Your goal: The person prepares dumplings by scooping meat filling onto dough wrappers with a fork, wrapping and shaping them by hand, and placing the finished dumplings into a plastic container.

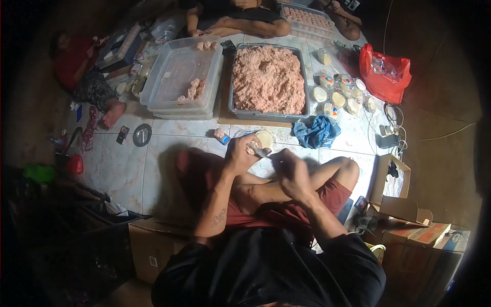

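Note:
Above my crossed legs, my left hand is curled round a small portion of pinkish meat mixture. My right hand is closed on a spoon, whose metal end touches the mixture at my left hand. A pale round wrapper stack shows just behind my left fingers; whether the hand touches it is unclear. Beyond my hands stands a grey tub heaped with meat mixture. To its left, a clear plastic container holds several shaped lumps.
A blue cloth, wrapper packs and a red bag are on the right. An ashtray lies left. Other people sit around the far side and left. Cardboard boxes flank me; cables lie right.

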Demonstrator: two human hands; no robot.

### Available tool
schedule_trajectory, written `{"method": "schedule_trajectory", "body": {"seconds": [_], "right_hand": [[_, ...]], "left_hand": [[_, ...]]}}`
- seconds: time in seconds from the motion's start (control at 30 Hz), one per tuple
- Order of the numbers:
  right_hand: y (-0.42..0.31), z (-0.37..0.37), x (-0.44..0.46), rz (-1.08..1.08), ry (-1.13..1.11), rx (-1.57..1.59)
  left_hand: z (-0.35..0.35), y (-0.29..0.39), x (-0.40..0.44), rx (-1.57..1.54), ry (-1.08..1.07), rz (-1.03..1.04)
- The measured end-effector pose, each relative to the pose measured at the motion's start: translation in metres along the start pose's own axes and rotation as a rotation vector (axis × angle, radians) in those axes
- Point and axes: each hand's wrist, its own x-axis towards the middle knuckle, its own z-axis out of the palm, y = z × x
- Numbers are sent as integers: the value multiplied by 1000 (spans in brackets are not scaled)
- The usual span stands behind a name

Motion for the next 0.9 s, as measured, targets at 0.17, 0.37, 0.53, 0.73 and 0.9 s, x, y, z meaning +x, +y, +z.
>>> {"method": "schedule_trajectory", "body": {"seconds": [0.17,0.37,0.53,0.73,0.9], "right_hand": [[-5,-14,7,6,213,100],[40,-33,129,-164,248,-437],[11,10,166,-470,97,-644],[55,148,168,-375,-493,-737],[82,219,177,-181,-654,-843]], "left_hand": [[-17,-4,-3,-538,40,23],[17,-40,-3,-561,-143,-104],[48,-86,-10,-349,-377,-285],[73,-116,-3,-357,-245,-114],[74,-128,2,-372,-346,-212]]}}
